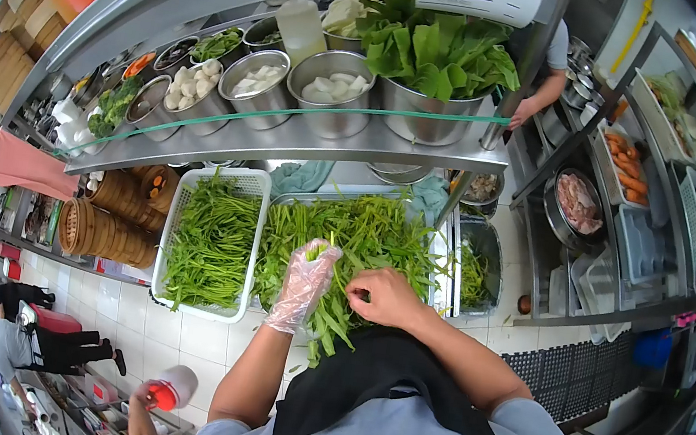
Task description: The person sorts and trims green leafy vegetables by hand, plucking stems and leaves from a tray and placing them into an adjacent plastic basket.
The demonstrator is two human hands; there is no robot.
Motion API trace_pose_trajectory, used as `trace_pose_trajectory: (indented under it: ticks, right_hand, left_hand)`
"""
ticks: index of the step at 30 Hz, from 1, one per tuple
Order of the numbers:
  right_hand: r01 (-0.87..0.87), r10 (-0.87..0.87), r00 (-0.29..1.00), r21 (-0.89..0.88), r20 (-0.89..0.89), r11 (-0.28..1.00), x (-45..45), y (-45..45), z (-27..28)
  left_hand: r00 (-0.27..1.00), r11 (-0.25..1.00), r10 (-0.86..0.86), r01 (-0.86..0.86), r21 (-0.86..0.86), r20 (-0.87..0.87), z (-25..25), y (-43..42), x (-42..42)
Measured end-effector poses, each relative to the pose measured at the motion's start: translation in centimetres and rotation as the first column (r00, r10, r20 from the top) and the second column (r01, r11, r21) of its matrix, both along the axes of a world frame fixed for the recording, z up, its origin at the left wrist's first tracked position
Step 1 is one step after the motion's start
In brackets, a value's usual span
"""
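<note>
My left hand [303, 287] wears a clear plastic glove and is closed around water spinach stems, whose green tips show above the fingers. My bare right hand [386, 297] is just to the right, its thumb and fingers curled together at the leafy stems between the hands. Long leaves [335, 321] hang down toward my apron. Beneath and beyond both hands lies a heap of leafy water spinach [364, 229] in a metal tray. Left of it, a white plastic basket [257, 245] holds cut green stems [211, 243].
A steel shelf [313, 152] above carries metal pots of vegetables. Bamboo steamers [88, 230] stand left. A bin [479, 267] with greens and a rack [548, 312] are on the right. Another person's hand [142, 402] holds a red-and-white container [175, 385]; another arm [546, 90] is behind the shelf.
</note>
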State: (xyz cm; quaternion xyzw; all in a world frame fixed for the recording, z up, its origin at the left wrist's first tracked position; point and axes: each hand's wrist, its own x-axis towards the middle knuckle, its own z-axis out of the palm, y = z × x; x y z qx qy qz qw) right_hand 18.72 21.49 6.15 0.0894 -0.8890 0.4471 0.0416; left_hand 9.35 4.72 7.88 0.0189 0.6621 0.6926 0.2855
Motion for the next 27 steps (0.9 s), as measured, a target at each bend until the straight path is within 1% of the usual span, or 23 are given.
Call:
trace_pose_trajectory:
  ticks: [1,3,5,7,8,9,11,12,17,18,19,20,21,22,23,25,26,27]
  right_hand:
    - [-0.008,0.008,1.000,0.001,0.001,1.000,0.1,-0.2,-0.3]
    - [0.041,-0.041,0.999,-0.004,-0.007,0.999,0.3,-0.5,-0.5]
    - [0.039,-0.040,0.999,0.013,0.020,0.999,0.4,-0.4,-0.2]
    - [0.042,-0.044,0.998,0.031,0.042,0.999,0.5,-0.3,0.7]
    - [0.091,-0.091,0.996,0.020,0.011,0.996,0.6,-0.4,1.2]
    - [0.139,-0.139,0.990,0.008,-0.023,0.990,0.6,-0.3,1.6]
    - [0.166,-0.165,0.985,0.001,-0.050,0.986,0.7,0.3,2.1]
    - [0.191,-0.192,0.979,-0.011,-0.066,0.981,0.8,0.7,2.5]
    - [0.197,-0.198,0.977,-0.021,-0.084,0.980,1.6,1.7,4.9]
    - [0.192,-0.185,0.972,0.039,-0.148,0.981,1.7,1.7,5.2]
    - [0.191,-0.168,0.964,0.098,-0.204,0.977,1.9,1.8,5.3]
    - [0.189,-0.167,0.966,0.097,-0.198,0.977,2.3,1.9,5.1]
    - [0.217,-0.187,0.964,0.151,-0.191,0.964,2.5,2.3,5.1]
    - [0.242,-0.205,0.961,0.205,-0.187,0.948,2.7,2.9,5.1]
    - [0.242,-0.205,0.961,0.205,-0.186,0.948,2.9,3.7,4.7]
    - [0.465,-0.458,0.880,0.028,-0.129,0.885,3.6,6.2,3.3]
    - [0.531,-0.525,0.845,0.047,-0.100,0.846,3.9,8.1,2.7]
    - [0.592,-0.589,0.805,0.069,-0.068,0.803,4.5,10.1,1.9]
  left_hand:
    - [1.000,1.000,0.008,-0.008,0.001,0.001,-0.3,-0.2,0.2]
    - [0.996,0.994,0.060,-0.067,0.089,0.071,-0.5,-0.6,0.7]
    - [0.994,0.991,0.080,-0.087,0.103,0.072,-0.9,-0.9,1.0]
    - [0.985,0.971,0.168,-0.173,0.163,0.043,-1.6,-1.0,1.5]
    - [0.974,0.961,0.209,-0.220,0.166,0.084,-2.0,-1.1,1.6]
    - [0.975,0.960,0.209,-0.219,0.172,0.077,-2.0,-1.1,1.7]
    - [0.973,0.954,0.229,-0.233,0.188,0.041,-1.8,-1.1,2.0]
    - [0.968,0.949,0.252,-0.248,0.196,0.004,-0.9,-0.6,2.4]
    - [0.975,0.940,0.220,-0.206,0.272,-0.022,1.7,0.5,3.1]
    - [0.944,0.943,0.258,-0.199,0.265,-0.207,2.2,0.9,2.9]
    - [0.880,0.947,0.284,-0.196,0.255,-0.380,2.5,1.3,2.8]
    - [0.894,0.917,0.347,-0.261,0.301,-0.284,2.7,1.1,2.1]
    - [0.857,0.904,0.399,-0.309,0.295,-0.325,2.6,0.6,0.9]
    - [0.816,0.888,0.447,-0.357,0.288,-0.366,3.5,0.4,-0.1]
    - [0.848,0.844,0.495,-0.416,0.337,-0.192,4.7,0.2,-1.0]
    - [0.870,0.883,0.442,-0.380,0.276,-0.218,5.0,-1.2,-3.2]
    - [0.921,0.929,0.359,-0.335,0.160,-0.153,3.6,-2.8,-4.9]
    - [0.919,0.927,0.364,-0.341,0.158,-0.152,2.6,-2.8,-5.5]
